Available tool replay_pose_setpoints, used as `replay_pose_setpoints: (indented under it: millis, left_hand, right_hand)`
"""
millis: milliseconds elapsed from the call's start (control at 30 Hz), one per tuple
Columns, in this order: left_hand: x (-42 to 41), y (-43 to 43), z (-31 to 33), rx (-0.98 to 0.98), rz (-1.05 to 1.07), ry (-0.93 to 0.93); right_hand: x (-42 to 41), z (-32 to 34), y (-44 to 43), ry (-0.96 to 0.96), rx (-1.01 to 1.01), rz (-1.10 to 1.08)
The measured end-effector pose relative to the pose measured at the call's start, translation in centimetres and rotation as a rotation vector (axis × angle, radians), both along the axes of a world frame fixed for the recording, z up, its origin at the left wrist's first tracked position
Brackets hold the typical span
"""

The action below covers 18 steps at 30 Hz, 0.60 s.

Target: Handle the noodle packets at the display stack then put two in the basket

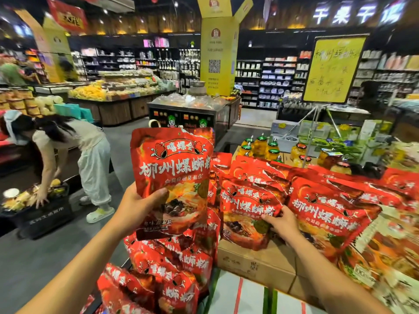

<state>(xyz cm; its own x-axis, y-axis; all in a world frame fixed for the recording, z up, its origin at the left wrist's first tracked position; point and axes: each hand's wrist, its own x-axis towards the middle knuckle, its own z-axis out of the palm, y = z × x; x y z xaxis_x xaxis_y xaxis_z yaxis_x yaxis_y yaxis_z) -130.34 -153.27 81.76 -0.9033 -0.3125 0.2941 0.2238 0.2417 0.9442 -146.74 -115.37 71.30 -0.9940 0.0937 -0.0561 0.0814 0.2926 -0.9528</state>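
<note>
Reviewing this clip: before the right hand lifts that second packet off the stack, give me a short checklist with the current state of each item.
1. Left hand grips raised packet firmly, thumb across front: ok.
2. Right hand touches second packet: ok.
3. Right fingers curled round its edge: cannot tell.
4. Second packet free of neighbouring packets: not ok, they overlap.
5. Jars behind stand apart from the hands: ok.
6. Cardboard box under the stack sits level: ok.

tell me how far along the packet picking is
Done: the left hand holds one red packet lifted clear of the display. In hand: the right hand touches a second packet leaning on the cardboard box. Left: that one is not lifted.
</note>
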Motion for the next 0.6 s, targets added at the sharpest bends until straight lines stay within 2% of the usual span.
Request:
replay_pose_setpoints:
  millis: [200, 333, 433, 533, 600]
  left_hand:
    - [-1.1, 1.7, 0.2, -0.018, -0.073, 0.013]
    - [-2.0, 4.4, 0.6, -0.022, -0.144, 0.005]
    - [-2.8, 7.0, 0.4, -0.03, -0.196, 0.006]
    - [-3.5, 10.1, 0.0, 0.003, -0.247, -0.016]
    - [-3.6, 12.2, 0.0, 0.015, -0.305, -0.042]
  right_hand:
    - [2.2, 1.9, 0.9, 0.08, 0.124, 0.025]
    - [5.0, 4.1, 2.6, 0.316, 0.382, -0.041]
    - [7.2, 5.9, 3.9, 0.467, 0.498, -0.065]
    - [9.3, 7.7, 5.1, 0.616, 0.522, -0.056]
    - [10.6, 8.8, 5.7, 0.602, 0.462, -0.057]
